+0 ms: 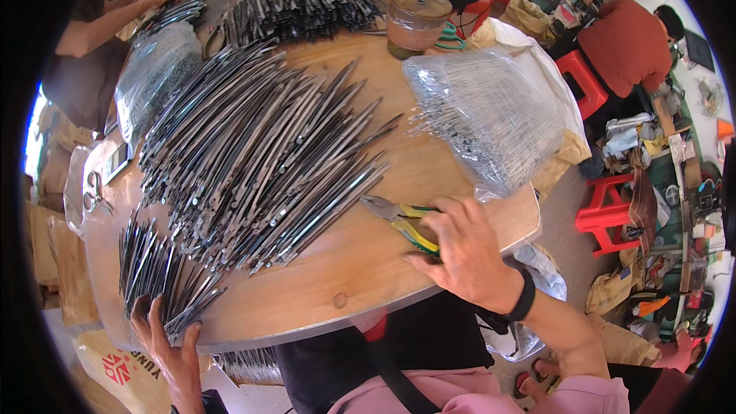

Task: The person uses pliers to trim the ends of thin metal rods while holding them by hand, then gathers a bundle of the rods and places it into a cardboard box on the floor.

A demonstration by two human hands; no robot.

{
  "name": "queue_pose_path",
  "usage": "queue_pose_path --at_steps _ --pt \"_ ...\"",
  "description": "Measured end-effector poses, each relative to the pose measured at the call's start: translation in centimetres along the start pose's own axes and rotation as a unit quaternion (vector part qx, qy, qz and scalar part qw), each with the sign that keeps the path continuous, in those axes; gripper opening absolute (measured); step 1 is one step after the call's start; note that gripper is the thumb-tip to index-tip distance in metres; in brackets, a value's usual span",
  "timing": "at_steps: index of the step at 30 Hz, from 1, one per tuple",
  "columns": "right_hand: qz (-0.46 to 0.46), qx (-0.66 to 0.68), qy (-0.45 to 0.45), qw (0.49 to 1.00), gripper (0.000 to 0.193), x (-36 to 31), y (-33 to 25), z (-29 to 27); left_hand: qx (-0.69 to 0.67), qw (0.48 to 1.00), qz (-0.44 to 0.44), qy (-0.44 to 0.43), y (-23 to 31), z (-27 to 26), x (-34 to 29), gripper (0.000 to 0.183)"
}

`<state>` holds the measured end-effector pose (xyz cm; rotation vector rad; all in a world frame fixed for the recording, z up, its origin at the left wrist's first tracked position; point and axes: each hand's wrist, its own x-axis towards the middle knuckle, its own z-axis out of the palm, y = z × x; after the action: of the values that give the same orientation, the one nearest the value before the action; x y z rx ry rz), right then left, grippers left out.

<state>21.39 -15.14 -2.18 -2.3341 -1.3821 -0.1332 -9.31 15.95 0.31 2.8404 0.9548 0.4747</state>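
At the near left edge of the round wooden surface [345, 276], the left hand [170, 345] lies with its fingers [157, 320] spread apart over a small bundle of thin dark metal rods [153, 272], touching their near ends. Across the middle of the surface a far bigger heap of long, flat, dull-grey metal strips [261, 161] fans out, each strip slender and tapering. Behind it, toward the far edge, sits another dark pile of strips [307, 0]. To the right, near the near edge, the right hand [464, 253] has its fingers curled onto the yellow-and-green handles of steel pliers [402, 222], whose pointed nose faces the big heap. Just beyond lies a crinkled clear plastic bag of fine wires [491, 119], and farther back stands a squat lidded glass jar [416, 19].
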Motion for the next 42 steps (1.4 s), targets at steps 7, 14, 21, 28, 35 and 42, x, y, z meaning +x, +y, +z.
queue_pose_path --at_steps 7,14,21,28,35,42 --pt "0.01 0.228 0.021 0.973 0.037 0.6 2.4 0.3 -0.258 0.962 0.082 -0.027 13.0 0.1 5.1 0.021" --pt "0.276 0.705 -0.057 0.651 0.025 0.9 0.0 -6.1 -0.048 0.962 0.27 0.017 18.4 6.0 13.3 0.021" --pt "-0.089 -0.018 0.094 0.991 0.019 9.3 5.8 -4.2 -0.076 0.965 0.253 0.013 17.1 6.4 13.7 0.012" --pt "-0.119 -0.023 0.144 0.982 0.019 10.1 5.2 -5.2 -0.183 0.959 0.212 0.045 15.3 5.1 13.3 0.011" --pt "-0.035 -0.003 0.25 0.968 0.018 6.6 4.1 -9.8 -0.531 0.832 -0.106 -0.121 15.2 3.6 9.1 0.012" --pt "-0.014 -0.094 0.283 0.954 0.016 1.0 5.1 -12.4 -0.763 0.529 -0.342 -0.145 16.1 2.7 0.1 0.014"
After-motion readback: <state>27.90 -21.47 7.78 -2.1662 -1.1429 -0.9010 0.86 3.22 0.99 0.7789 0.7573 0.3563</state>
